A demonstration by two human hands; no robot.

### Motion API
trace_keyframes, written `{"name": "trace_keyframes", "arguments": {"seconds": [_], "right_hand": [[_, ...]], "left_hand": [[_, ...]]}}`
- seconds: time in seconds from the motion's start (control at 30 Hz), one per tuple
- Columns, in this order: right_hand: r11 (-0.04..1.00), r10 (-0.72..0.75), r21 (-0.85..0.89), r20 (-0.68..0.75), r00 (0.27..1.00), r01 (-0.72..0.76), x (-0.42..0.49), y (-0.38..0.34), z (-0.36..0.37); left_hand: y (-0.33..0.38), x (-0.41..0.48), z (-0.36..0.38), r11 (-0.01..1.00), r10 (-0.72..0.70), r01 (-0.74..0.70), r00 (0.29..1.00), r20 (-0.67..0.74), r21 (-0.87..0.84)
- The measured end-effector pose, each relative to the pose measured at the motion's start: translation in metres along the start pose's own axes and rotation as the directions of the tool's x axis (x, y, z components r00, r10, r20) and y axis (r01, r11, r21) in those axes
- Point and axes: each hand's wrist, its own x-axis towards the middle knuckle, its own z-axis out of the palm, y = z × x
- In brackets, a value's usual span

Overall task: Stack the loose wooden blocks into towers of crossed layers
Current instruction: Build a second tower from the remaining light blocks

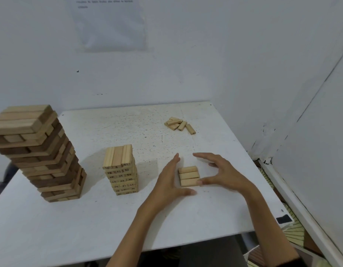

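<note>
Bare forearms reach in from the near edge of the white counter (pixel 128 218), whose matte top is pitted with small dark specks. The left hand (pixel 171 182) stands on edge with straight fingers, spread wide beside the left ends of a flat layer of three blocks (pixel 189 176). Its thumb stretches along in front of the nearest block. The right hand (pixel 224 173) arches wide over the right side of that layer, with its fingers spread and gripping nothing. Its thumb tip is at the right end of the nearest block. These three blocks are pale, smooth, rectangular wood, lying side by side with long faces touching. Well behind them, near the counter's far edge, lies a small heap of loose blocks (pixel 179 124) of the same pale wood, some with dark marks on their ends. To the left stands a short tower (pixel 122 170) of crossed layers with black numbers printed on the block ends. Farther left rises a taller, slightly twisted tower (pixel 39 151) of larger blocks in mixed light and dark brown wood. A blurred sheet of paper (pixel 109 26) hangs on the white wall.
</note>
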Motion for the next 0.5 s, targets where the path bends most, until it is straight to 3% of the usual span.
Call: {"name": "trace_keyframes", "arguments": {"seconds": [0.2,0.5], "right_hand": [[0.969,-0.041,-0.237,0.116,0.992,0.068,0.013,0.000,-0.002],[0.971,-0.105,-0.208,0.064,0.992,0.116,0.013,-0.001,0.001]], "left_hand": [[-0.008,0.011,-0.006,0.993,0.048,-0.049,0.999,0.010,0.111],[-0.011,0.015,-0.009,0.980,0.112,-0.107,0.993,-0.021,0.166]]}}
